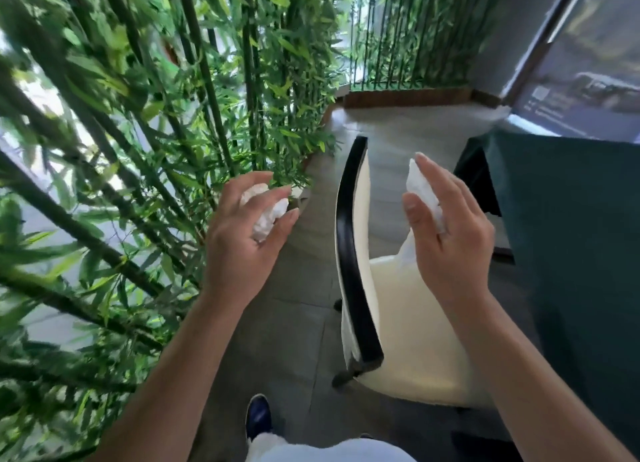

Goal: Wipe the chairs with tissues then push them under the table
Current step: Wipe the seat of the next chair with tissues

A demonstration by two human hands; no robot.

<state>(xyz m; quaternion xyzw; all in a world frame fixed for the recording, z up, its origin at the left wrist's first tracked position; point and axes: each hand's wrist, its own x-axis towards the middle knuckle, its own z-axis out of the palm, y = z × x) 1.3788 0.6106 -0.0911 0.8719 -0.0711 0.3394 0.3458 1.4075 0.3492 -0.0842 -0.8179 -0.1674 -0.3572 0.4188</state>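
Left hand holds a crumpled tissue in curled fingers, raised over the floor beside the bamboo. Right hand grips a second tissue between thumb and fingers, above the chair. The chair, cream seat with black back rail, stands beside the green-covered table, its seat only partly under the table edge.
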